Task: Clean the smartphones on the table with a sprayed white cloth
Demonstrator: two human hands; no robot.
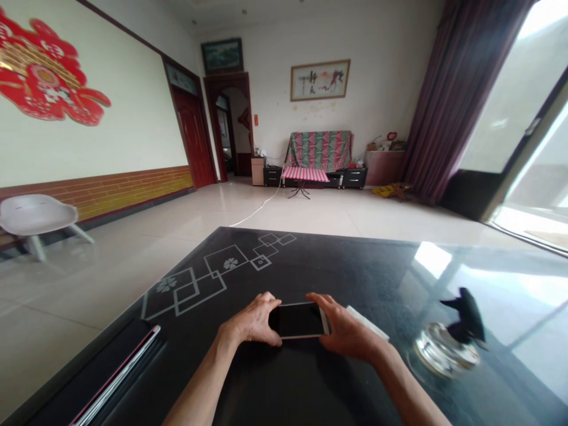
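Note:
A smartphone [298, 320] with a dark screen and a pale frame lies sideways between my hands, over the black table [275, 384]. My left hand [256, 319] grips its left end, thumb at the near edge and fingers at the far edge. Around the right end closes my right hand [339, 325] in the same way. Whether the phone touches the tabletop I cannot tell. Partly hidden behind my right hand is a flat white item [367, 322], perhaps a folded cloth or tissue.
To the right stands a clear spray bottle [447, 349] with a black trigger head. A dark flat object with a red and silver edge [122, 370] lies at the table's left. Beyond the table are a white chair [38, 214] and a small table with a striped cloth [305, 174].

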